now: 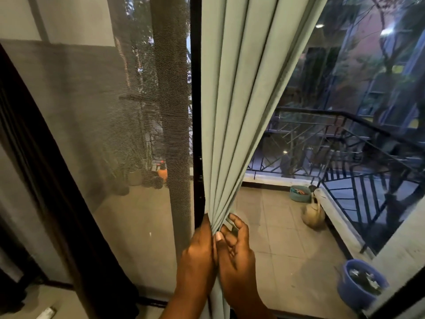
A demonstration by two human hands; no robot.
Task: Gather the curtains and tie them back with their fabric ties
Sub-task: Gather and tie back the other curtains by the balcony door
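The left hand (pixel 199 254) and right hand (pixel 234 247) pinch the sage-green curtain (pixel 232 100) pleats low in the frame, and with no fabric tie visible, loosening either grip could let the folds fan out.

A dark door frame (pixel 196 111) is seen in the middle, with a mesh screen (pixel 103 125) to its left. Outside, a tiled balcony floor (pixel 282 238) is ringed by a black railing (pixel 358 143). A blue tub (pixel 361 284) and a teal bowl (pixel 300 193) are set there. Evening light is seen.
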